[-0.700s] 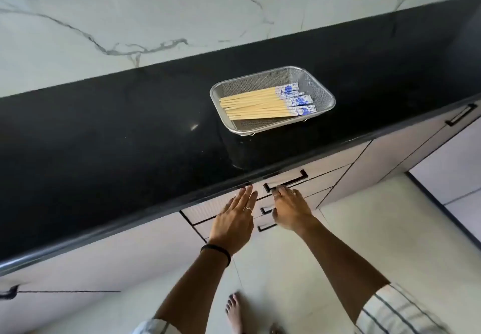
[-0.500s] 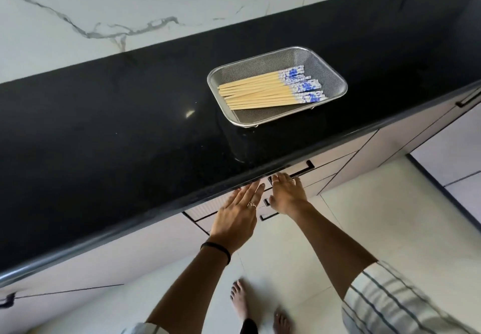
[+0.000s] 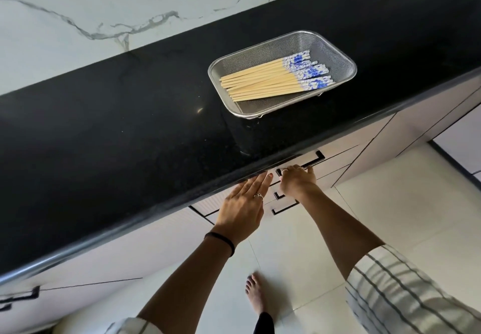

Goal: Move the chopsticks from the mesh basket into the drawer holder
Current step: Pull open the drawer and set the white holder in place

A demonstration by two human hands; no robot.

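A steel mesh basket [image 3: 335, 52] sits on the black countertop [image 3: 130, 125] near its front edge. In it lie several wooden chopsticks [image 3: 263, 81] with blue-and-white patterned ends pointing right. Below the counter edge, my right hand [image 3: 296, 181] curls its fingers round the black handle [image 3: 318, 158] of the top drawer, which looks closed. My left hand [image 3: 244, 206] lies flat with straight fingers against the drawer front just under the counter edge, holding nothing. The drawer holder is hidden.
Two more drawer handles [image 3: 282, 210] lie below the top one. Pale cabinet fronts [image 3: 385, 138] run to the right, another handle [image 3: 20, 296] is at far left. A marble wall [image 3: 104, 8] backs the counter. My bare foot [image 3: 256, 294] stands on the tiled floor.
Both hands have moved up toward the counter edge. My right hand has closed its fingers onto the top drawer handle. The view has moved closer to the counter.
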